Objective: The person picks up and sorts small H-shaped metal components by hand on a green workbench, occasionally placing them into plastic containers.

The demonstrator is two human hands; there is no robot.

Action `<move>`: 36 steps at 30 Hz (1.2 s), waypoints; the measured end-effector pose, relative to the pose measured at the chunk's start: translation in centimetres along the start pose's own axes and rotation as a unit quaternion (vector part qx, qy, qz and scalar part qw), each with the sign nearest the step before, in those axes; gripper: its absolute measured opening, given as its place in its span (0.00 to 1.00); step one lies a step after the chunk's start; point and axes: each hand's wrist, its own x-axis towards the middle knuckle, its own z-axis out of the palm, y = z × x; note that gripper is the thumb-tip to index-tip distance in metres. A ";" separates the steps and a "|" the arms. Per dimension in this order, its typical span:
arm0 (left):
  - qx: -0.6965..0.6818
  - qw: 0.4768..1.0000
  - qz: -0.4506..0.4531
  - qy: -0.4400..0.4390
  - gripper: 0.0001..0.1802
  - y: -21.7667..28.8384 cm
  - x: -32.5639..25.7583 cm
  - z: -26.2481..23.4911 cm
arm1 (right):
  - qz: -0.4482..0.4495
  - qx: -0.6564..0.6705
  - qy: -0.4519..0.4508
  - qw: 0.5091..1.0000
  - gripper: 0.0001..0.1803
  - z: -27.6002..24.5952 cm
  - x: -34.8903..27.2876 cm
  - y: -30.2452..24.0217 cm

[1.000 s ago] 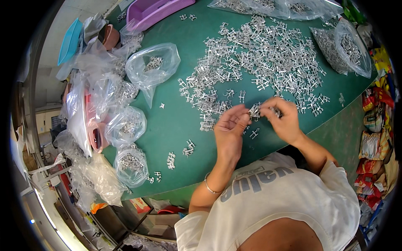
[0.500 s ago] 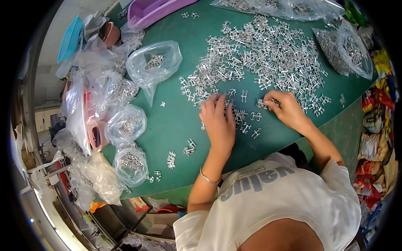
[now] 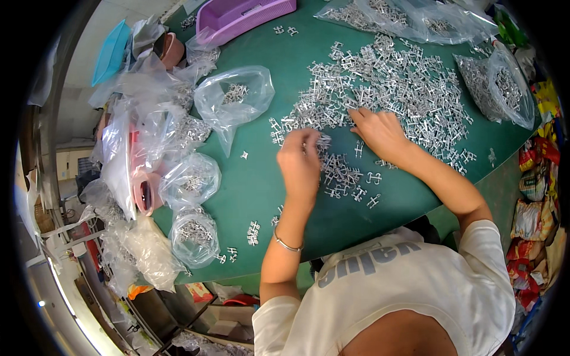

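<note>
Both hands are down in the heap of small silvery metal parts (image 3: 392, 83) spread across the far half of the green counter (image 3: 261, 190). The left hand (image 3: 301, 163) is curled at the near edge of the heap, fingers bent over a few pieces; from here its back hides the fingertips, so I cannot tell whether it actually pinches one. A thin bangle (image 3: 287, 244) sits on that wrist. The right hand (image 3: 380, 132) lies flatter, fingers spread and pressing on the parts at the middle of the pile, grasping nothing that I can see. A smaller cluster of loose parts (image 3: 344, 178) lies between the two hands, nearer the person.

To the left stand several clear plastic bags (image 3: 234, 101) holding more of the same parts, one open bag just beside the heap, others bunched along the counter's left edge. A purple plastic tray (image 3: 237, 18) sits at the far edge, and two more filled bags (image 3: 504, 89) lie at the far right.
</note>
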 end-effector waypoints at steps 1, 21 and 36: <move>0.018 0.999 0.020 0.037 0.01 -0.4 0.9 -0.7 | -0.013 -0.004 -0.004 1.000 0.09 -0.2 -0.2 0.0; 0.137 0.965 0.172 -0.142 0.08 -1.4 2.2 1.8 | 0.273 0.604 -0.110 0.741 0.09 -3.3 -2.2 1.2; -0.306 0.854 -0.296 -0.298 0.08 1.2 -0.3 1.4 | 0.077 0.462 -0.078 0.880 0.10 -2.2 -1.2 0.3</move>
